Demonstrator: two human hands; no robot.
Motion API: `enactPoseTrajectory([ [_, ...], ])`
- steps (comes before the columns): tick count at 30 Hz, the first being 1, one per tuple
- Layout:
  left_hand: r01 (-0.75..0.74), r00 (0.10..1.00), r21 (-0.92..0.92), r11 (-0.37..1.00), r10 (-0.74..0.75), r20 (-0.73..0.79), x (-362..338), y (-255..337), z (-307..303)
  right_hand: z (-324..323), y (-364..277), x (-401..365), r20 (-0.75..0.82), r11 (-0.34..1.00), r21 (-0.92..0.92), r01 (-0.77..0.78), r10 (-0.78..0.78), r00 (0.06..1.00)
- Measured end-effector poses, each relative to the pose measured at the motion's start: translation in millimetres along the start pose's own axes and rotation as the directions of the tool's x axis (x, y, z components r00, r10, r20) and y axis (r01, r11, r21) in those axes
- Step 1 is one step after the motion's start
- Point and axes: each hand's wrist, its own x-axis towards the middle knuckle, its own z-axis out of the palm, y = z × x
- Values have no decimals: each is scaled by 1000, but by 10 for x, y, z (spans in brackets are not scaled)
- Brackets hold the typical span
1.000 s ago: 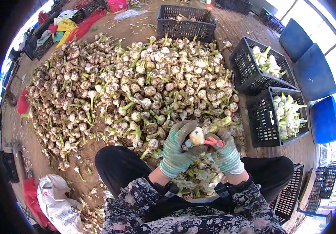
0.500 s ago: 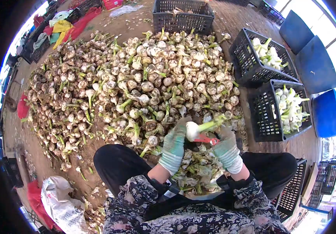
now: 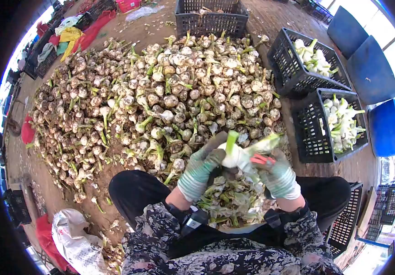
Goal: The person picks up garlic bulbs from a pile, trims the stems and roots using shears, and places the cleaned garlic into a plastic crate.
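Left hand (image 3: 200, 167) wraps the garlic bulb (image 3: 231, 156), right hand (image 3: 280, 178) clenches the red cutter (image 3: 262, 159), so it's probably best to aim that blade away from the gloved fingers.

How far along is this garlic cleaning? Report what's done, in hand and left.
Done: two black plastic crates hold cleaned white bulbs, neither full; stripped green-white skins lie in the lap. In hand: the gloved left hand grips one peeled white garlic bulb, the gloved right hand a red-handled cutter beside it. Left: most of it, the big mound of dirty unpeeled garlic ahead.
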Motion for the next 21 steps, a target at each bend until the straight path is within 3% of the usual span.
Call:
enactPoseTrajectory([
  [1, -150, 983, 161, 975, 165, -83, -13, -26, 75, 47, -34, 2, 143, 792, -559, 244, -198, 970],
  [3, -411, 877, 590, 695, 478, 48, 65, -160, 51, 292, -98, -115, 146, 757, -616, 219, -164, 976],
  [4, -321, 921, 533, 783, 389, -16, 11, -146, 47, 284, -128, -128, 144, 759, -614, 217, -162, 976],
  [5, -318, 922, 534, 784, 388, -20, -21, -92, 44, 251, -180, -124, 200, 803, -539, 252, -168, 965],
  [6, -227, 968, 421, 878, 249, 2, -42, -12, 47, 206, -234, -113, 251, 842, -460, 282, -181, 951],
  [7, -121, 993, 304, 945, 112, 47, -55, 35, 41, 28, -183, 51, -45, 916, -361, 173, -203, 978],
  [8, 28, 993, 67, 997, -35, 109, -74, 46, 34, -127, -177, 138, -1, 812, -536, 230, -273, 962],
  [9, -88, 986, 159, 983, 63, 153, -5, -75, -69, -299, -169, 241, 59, 672, -685, 282, -335, 940],
  [10, -117, 988, 232, 966, 88, 128, 0, -16, -30, -610, 10, 295, 136, 282, -949, 144, -48, 989],
  [11, -125, 990, 300, 946, 100, 96, -34, 4, 2, -677, 215, 185, 323, -129, -939, 320, -2, 946],
  [13, -153, 988, 435, 888, 123, 96, -2, 11, -27, -366, -27, 57, 142, -23, -988, 155, 288, 947],
  [15, -188, 982, 407, 894, 164, 94, 15, -39, -48, -315, -223, 157, 219, 178, -960, 216, -2, 976],
  [16, -177, 984, 342, 923, 153, 96, 14, -43, -36, -318, -185, 197, 265, 621, -757, 204, 6, 964],
  [17, -163, 985, 278, 947, 140, 101, 16, -39, -25, -270, -197, 195, 262, 624, -754, 204, 1, 965],
  [19, -165, 984, 311, 936, 135, 115, 18, -10, -23, 108, -327, 165, 377, 349, -886, 306, 156, 913],
  [20, -104, 991, 302, 948, 71, 117, 19, 7, -74, 37, -218, 210, 462, 326, -846, 421, 56, 885],
  [21, -42, 993, 293, 955, 8, 118, 20, 19, -103, 30, -253, 220, 462, 326, -846, 421, 57, 885],
])
